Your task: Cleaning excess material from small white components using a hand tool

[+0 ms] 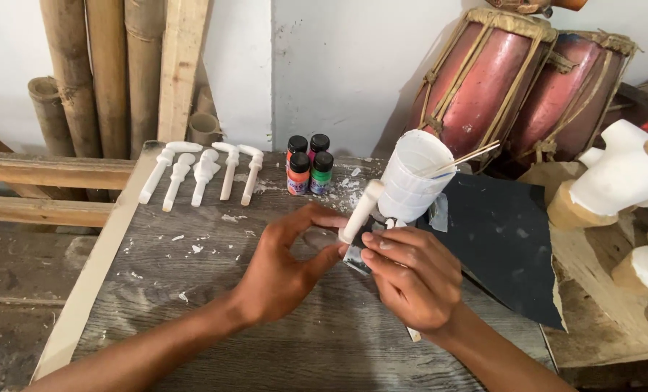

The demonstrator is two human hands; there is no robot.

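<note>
My left hand (284,265) pinches the lower end of a small white carved piece (362,210) that points up and away over the grey wooden table (193,305). My right hand (411,272) is closed around a folded dark piece of sandpaper (358,260) pressed against the base of that white piece. Just behind the hands stands a white plastic cup (411,181) with thin wooden sticks (465,157) resting across its rim.
Several white carved pieces (204,174) lie in a row at the table's back left. Paint bottles (309,165) stand behind the hands. A dark sheet (505,239) lies to the right, with two drums (520,83), white-painted wooden figures (629,181) and bamboo poles (106,72) around.
</note>
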